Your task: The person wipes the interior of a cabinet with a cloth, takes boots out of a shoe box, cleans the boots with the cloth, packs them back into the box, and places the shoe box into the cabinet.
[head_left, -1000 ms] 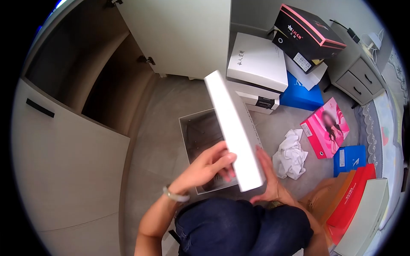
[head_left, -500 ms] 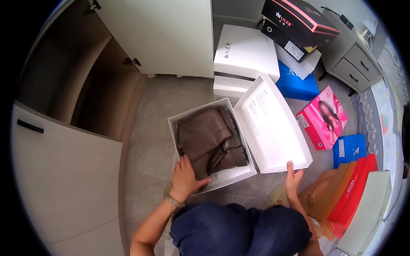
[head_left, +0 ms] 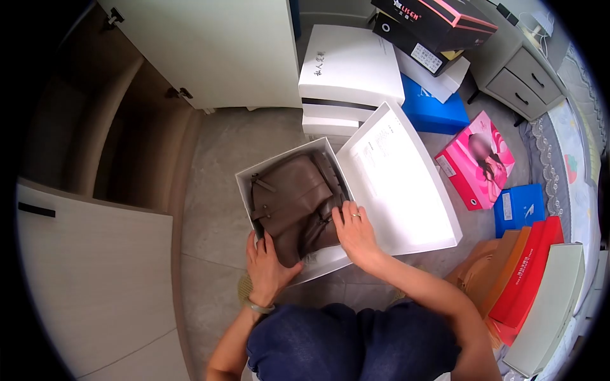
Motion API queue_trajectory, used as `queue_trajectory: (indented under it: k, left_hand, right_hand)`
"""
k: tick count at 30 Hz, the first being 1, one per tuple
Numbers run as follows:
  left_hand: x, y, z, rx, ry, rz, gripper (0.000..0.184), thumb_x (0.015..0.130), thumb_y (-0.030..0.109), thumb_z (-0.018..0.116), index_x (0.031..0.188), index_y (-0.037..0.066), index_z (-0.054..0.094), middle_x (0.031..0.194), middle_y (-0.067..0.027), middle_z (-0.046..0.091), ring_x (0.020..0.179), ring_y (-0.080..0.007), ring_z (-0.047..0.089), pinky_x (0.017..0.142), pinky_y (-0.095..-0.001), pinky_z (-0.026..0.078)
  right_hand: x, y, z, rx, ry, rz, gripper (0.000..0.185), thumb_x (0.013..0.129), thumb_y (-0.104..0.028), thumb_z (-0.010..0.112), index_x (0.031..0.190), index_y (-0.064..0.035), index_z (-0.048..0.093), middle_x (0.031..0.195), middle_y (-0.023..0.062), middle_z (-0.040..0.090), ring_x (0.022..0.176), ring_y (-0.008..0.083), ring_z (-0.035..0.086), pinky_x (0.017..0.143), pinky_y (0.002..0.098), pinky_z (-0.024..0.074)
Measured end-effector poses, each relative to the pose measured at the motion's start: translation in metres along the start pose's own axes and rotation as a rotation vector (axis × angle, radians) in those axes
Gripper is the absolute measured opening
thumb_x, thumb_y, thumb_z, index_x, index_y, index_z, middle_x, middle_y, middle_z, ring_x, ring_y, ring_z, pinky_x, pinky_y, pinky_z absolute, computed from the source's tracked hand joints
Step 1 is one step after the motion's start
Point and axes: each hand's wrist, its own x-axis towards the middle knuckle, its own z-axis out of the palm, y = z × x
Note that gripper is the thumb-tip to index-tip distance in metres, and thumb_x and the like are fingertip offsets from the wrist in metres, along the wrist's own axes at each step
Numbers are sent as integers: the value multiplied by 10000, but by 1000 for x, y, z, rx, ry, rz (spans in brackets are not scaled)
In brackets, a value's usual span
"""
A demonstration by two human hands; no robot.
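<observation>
A pair of brown leather boots [head_left: 292,193] lies in a white shoebox [head_left: 324,270] on the floor in front of my knees. At the box's near left corner, my left hand [head_left: 267,270] is closed on a boot, with its thumb by the toe and its fingers along the side. My right hand [head_left: 357,236], wearing a ring, reaches over the right wall; its fingers are apart and rest against the boots, tips partly hidden. The white box lid [head_left: 406,190] leans inside up beside the box's right side.
At left stands a cabinet [head_left: 95,254] with one door [head_left: 210,51] swung open. White boxes [head_left: 349,63], black boxes [head_left: 438,28] and a blue box [head_left: 432,108] are stacked behind. A pink box [head_left: 476,162] and several upright boxes line the right, near a grey nightstand [head_left: 521,82].
My right hand has left the lid's near corner and moved left onto the boots. My left hand has shifted slightly down, onto the boot's toe. The boots' straps show differently.
</observation>
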Motion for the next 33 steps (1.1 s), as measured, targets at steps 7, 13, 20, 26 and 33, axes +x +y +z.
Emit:
queue_trajectory:
  k: [7, 13, 20, 26, 33]
  left_hand:
    - [-1, 1, 0, -34, -28, -18, 973, 573, 367, 838, 1320, -103, 427, 1252, -272, 507, 1352, -412, 310, 1110, -467, 307]
    - [-3, -7, 4, -17, -46, 21, 998, 592, 322, 844, 1358, -107, 369, 1349, -289, 431, 1357, -412, 305, 1123, -476, 286]
    - [-4, -5, 20, -31, -43, 94, 1118, 583, 375, 866, 1398, -120, 282, 1394, -310, 365, 1369, -410, 287, 1148, -483, 237]
    - [-1, -23, -10, 21, -182, 217, 1205, 526, 407, 886, 1414, -117, 262, 1427, -263, 355, 1384, -388, 278, 1166, -514, 186]
    - [-7, -9, -5, 63, -177, 132, 1168, 555, 359, 869, 1434, -97, 251, 1447, -236, 366, 1421, -356, 244, 1185, -497, 144]
  right_hand:
    - [11, 18, 11, 193, -179, -134, 796, 706, -167, 735, 1419, -137, 383, 1137, 214, 512, 1181, 331, 455, 1033, 434, 295]
    - [31, 54, -12, 573, -236, -274, 1036, 567, -262, 879, 1436, -153, 326, 1124, 211, 499, 1176, 370, 458, 1119, 507, 165]
    - [21, 54, 3, 619, -183, -219, 1016, 566, -264, 889, 1419, -132, 354, 1137, 189, 493, 1179, 352, 458, 1121, 539, 156]
    - [10, 50, 4, 545, -105, -203, 1004, 581, -230, 879, 1422, -112, 343, 1145, 171, 473, 1190, 341, 448, 1133, 563, 135]
    - [14, 56, -6, 713, -214, -159, 930, 569, -196, 869, 1355, -137, 375, 1100, 157, 452, 1170, 355, 445, 1161, 552, 133]
